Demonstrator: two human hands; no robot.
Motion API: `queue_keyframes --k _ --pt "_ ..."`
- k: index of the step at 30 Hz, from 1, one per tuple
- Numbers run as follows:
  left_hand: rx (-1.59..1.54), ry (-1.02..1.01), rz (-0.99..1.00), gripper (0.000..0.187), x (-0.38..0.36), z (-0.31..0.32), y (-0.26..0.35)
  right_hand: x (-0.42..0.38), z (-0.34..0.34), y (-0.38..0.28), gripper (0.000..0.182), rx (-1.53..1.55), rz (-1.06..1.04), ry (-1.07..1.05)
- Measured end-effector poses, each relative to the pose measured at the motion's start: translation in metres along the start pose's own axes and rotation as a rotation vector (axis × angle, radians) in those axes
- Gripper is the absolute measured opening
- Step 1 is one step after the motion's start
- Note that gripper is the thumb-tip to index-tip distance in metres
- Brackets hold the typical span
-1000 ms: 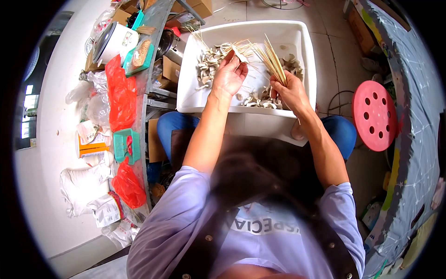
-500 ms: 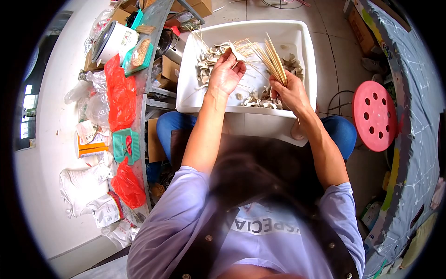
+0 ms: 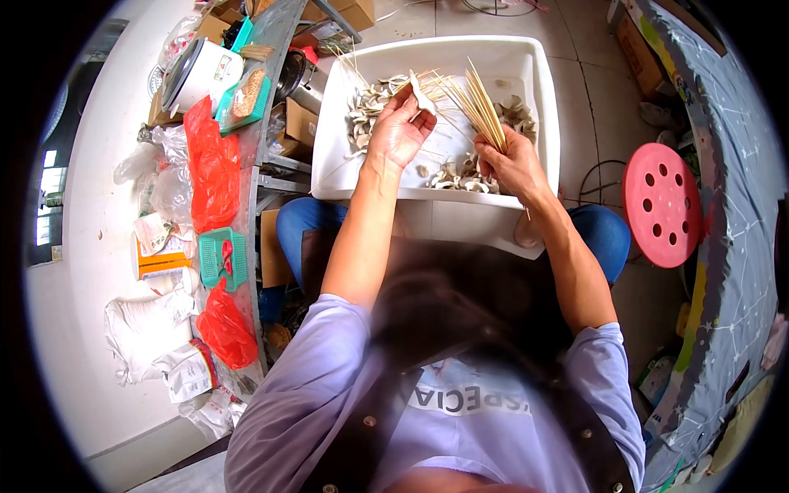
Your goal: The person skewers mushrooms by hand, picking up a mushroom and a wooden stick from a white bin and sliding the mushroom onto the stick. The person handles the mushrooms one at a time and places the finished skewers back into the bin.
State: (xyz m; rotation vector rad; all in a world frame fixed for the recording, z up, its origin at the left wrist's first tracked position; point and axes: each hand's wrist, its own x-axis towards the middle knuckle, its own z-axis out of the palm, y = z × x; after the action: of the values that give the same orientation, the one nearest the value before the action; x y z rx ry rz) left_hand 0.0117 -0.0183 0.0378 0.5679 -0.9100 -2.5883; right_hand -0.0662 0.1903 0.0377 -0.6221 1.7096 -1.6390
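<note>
My left hand [image 3: 401,135], palm up with curled fingers, pinches a pale piece of oyster mushroom [image 3: 422,96] above the white tub [image 3: 436,51]. In my right hand [image 3: 511,160] is a fanned bundle of bamboo skewers [image 3: 481,107], gripped near its lower end with the tips pointing up and away. Loose skewers [image 3: 440,85] lie in the tub just beyond my left hand. Grey-white mushroom pieces [image 3: 362,123] are heaped at the tub's left side, and more mushroom pieces [image 3: 468,177] lie under and beside my right hand.
The tub stands between my knees. To the left, a metal shelf [image 3: 271,107] holds red plastic bags [image 3: 212,164], green baskets [image 3: 222,259] and a white pot [image 3: 205,74]. A red round stool [image 3: 662,205] stands at the right, beside a grey patterned cloth [image 3: 740,205].
The mushroom piece in my left hand has turned and now stands more upright. The skewer bundle in my right hand has tilted slightly to the left.
</note>
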Motion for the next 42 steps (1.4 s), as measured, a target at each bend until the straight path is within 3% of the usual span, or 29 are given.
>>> queue_keyframes --k 15,24,42 --pt "0.113 0.065 0.082 0.029 -0.01 0.009 -0.023 0.002 0.007 0.008 0.011 0.067 0.044 0.039" --pt "0.007 0.114 0.009 0.016 -0.008 0.013 -0.025 0.002 0.007 0.009 0.01 0.038 0.009 0.043" --pt "-0.033 0.115 -0.238 0.017 -0.002 -0.013 -0.045 0.01 0.003 0.019 0.013 -0.079 0.025 0.093"
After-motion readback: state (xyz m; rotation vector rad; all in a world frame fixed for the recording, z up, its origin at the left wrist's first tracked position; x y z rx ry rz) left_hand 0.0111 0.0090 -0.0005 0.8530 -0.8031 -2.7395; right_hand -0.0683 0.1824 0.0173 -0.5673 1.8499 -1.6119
